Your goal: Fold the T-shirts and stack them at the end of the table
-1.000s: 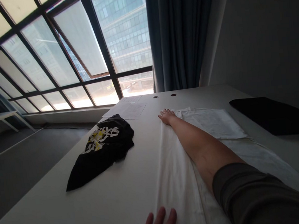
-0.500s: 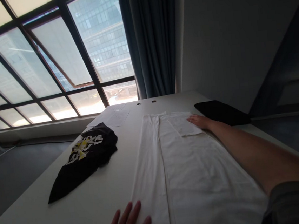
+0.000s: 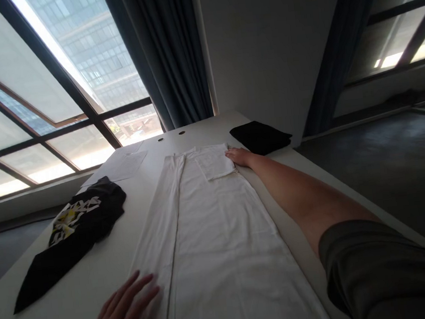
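Note:
A long white garment [image 3: 218, 219] lies flat along the white table [image 3: 95, 271], its sides folded inward. My right hand [image 3: 237, 156] reaches far out and rests flat on the garment's far right edge, fingers stretched beside a folded sleeve panel [image 3: 214, 162]. At the near left edge of the cloth my left hand [image 3: 124, 316] lies flat, fingers spread, partly on the table. Neither hand grips anything.
A crumpled black shirt [image 3: 72, 228] with a white and yellow print lies on the table's left. A folded black cloth [image 3: 261, 136] sits at the far right corner. Sheets of paper [image 3: 121, 164] lie at the far left. Windows and a dark curtain [image 3: 167, 58] stand behind.
My right hand has slid from the garment's far left fold across to its far right edge. The view has swung right, and my left hand shows more fully at the near edge.

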`<action>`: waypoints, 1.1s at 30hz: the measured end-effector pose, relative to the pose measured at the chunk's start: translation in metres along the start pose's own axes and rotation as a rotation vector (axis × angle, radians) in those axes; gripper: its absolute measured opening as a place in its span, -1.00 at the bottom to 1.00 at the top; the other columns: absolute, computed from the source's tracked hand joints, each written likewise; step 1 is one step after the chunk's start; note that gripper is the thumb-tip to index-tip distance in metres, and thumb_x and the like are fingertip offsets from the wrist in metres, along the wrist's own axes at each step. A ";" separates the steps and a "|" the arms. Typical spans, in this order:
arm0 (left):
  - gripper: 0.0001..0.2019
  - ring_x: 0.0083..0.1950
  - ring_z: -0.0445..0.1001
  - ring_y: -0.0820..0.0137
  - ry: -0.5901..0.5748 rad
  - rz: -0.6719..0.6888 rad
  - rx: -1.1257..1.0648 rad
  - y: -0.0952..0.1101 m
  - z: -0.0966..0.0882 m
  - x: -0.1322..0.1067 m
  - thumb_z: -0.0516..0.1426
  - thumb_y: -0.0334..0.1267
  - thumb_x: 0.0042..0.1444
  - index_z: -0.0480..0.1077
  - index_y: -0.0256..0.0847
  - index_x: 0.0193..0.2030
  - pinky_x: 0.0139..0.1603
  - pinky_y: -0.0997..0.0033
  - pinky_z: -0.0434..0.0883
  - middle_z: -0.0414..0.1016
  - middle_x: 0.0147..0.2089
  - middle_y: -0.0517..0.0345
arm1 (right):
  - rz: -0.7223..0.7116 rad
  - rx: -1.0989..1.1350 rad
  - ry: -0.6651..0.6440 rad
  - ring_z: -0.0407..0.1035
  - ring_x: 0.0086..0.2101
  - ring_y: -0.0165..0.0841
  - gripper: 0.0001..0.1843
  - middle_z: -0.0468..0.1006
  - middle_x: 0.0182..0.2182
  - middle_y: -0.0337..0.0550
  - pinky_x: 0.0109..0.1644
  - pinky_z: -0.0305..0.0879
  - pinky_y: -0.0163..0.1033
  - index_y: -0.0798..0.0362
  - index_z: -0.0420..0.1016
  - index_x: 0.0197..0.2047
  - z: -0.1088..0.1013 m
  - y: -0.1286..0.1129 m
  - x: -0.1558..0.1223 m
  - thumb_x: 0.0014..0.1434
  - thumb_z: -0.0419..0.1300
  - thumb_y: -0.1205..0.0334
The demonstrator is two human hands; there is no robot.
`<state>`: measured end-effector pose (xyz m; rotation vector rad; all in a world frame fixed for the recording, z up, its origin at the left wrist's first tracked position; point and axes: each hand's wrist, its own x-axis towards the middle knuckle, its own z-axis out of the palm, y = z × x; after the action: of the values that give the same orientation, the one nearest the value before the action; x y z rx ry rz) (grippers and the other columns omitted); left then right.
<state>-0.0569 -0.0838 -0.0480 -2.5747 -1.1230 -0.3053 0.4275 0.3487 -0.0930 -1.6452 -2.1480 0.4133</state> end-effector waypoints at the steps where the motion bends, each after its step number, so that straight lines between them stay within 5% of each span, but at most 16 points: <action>1: -0.57 0.32 0.43 0.24 -0.007 0.012 -0.055 0.013 -0.006 0.024 0.14 -0.16 0.30 0.41 0.03 0.30 0.16 0.31 0.49 0.50 0.29 0.12 | 0.007 0.004 0.002 0.05 0.41 -0.13 -0.39 0.28 0.41 -0.14 0.49 -0.14 -0.05 -0.02 0.41 0.37 0.000 -0.001 0.000 0.46 -0.10 -0.13; 4: -0.64 0.14 0.52 0.38 -0.143 0.194 -0.309 0.065 -0.021 0.104 0.12 -0.34 0.28 0.44 -0.01 0.19 0.15 0.39 0.46 0.54 0.20 0.14 | 0.017 0.028 0.023 0.11 0.39 -0.15 -0.40 0.30 0.40 -0.12 0.46 -0.07 -0.11 0.00 0.40 0.37 -0.003 -0.005 -0.004 0.48 -0.12 -0.09; 7: -0.74 0.15 0.49 0.36 -0.230 0.370 -0.479 0.118 -0.025 0.170 0.12 -0.24 0.35 0.45 -0.05 0.15 0.17 0.32 0.41 0.54 0.19 0.15 | 0.005 0.067 0.064 0.14 0.38 -0.18 -0.39 0.28 0.40 -0.11 0.43 -0.03 -0.15 0.02 0.38 0.39 -0.006 -0.011 -0.009 0.49 -0.15 -0.09; 11: -0.68 0.26 0.39 0.37 -0.249 0.606 -0.482 0.157 -0.012 0.213 -0.03 -0.19 0.48 0.41 -0.02 0.24 0.15 0.31 0.34 0.44 0.32 0.24 | -0.023 0.127 0.117 0.14 0.37 -0.22 -0.38 0.27 0.41 -0.14 0.43 -0.04 -0.17 -0.01 0.32 0.42 -0.008 -0.015 -0.011 0.50 -0.19 -0.08; 14: -0.68 0.06 0.46 0.36 -0.269 0.672 -0.456 0.169 -0.005 0.225 0.04 -0.19 0.44 0.40 -0.01 0.26 0.01 0.28 0.34 0.55 0.12 0.24 | -0.031 0.167 0.132 0.19 0.35 -0.24 -0.40 0.33 0.38 -0.14 0.42 0.00 -0.19 0.01 0.33 0.42 -0.007 -0.015 -0.008 0.49 -0.18 -0.02; 17: -0.78 -0.07 0.44 0.33 -0.277 0.710 -0.413 0.172 -0.005 0.229 0.16 -0.17 0.34 0.48 -0.09 0.09 -0.14 0.26 0.31 0.55 -0.09 0.20 | -0.026 0.201 0.140 0.23 0.33 -0.24 -0.41 0.38 0.35 -0.12 0.39 0.04 -0.19 0.02 0.37 0.39 -0.007 -0.013 -0.004 0.48 -0.17 0.00; 23: -0.90 -0.15 0.40 0.38 -0.145 0.624 -0.388 0.153 -0.017 0.214 0.13 -0.21 0.38 0.44 -0.10 -0.17 -0.18 0.28 0.24 0.52 -0.08 0.21 | -0.022 0.250 0.165 0.31 0.27 -0.22 -0.35 0.45 0.30 -0.11 0.35 0.12 -0.18 0.05 0.42 0.35 -0.009 -0.022 -0.002 0.50 -0.26 -0.06; 33: -0.71 -0.25 0.44 0.45 0.086 0.240 -0.566 0.081 -0.049 0.108 -0.12 -0.30 0.50 0.29 -0.16 -0.27 -0.14 0.42 0.35 0.53 -0.26 0.17 | -0.076 0.171 0.147 0.29 0.29 -0.18 -0.25 0.48 0.27 0.00 0.38 0.08 -0.12 0.12 0.34 0.40 0.005 -0.099 0.032 0.51 -0.40 -0.06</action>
<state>0.0723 -0.0812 0.0150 -3.1042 -0.7613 -0.7584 0.3345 0.3534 -0.0469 -1.4496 -2.0009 0.4270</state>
